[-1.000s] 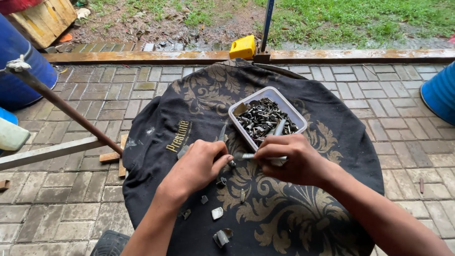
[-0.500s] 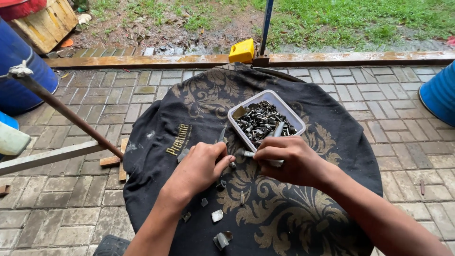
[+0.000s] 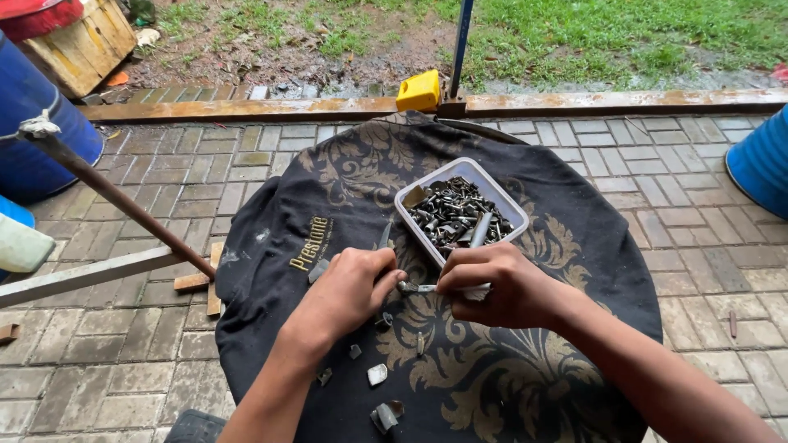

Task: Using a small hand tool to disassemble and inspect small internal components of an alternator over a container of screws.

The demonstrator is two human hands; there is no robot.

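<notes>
In the head view, a round table is seen draped in a black cloth with a gold pattern, standing on grey paving bricks. The left hand and the right hand are held close together over the cloth, just in front of a white plastic tub filled with small dark metal parts. A small metal piece is gripped between the two hands: the fingers of the left hand are curled shut around one end, and the fingers of the right hand are closed on the other end, thumb and forefinger pinched. What else the right palm encloses cannot be told. Several loose metal pieces are scattered on the cloth below the left wrist. A rusty rod is slanted at the left, blue drums are placed at both sides, and a yellow block is set on the kerb beyond the table.
</notes>
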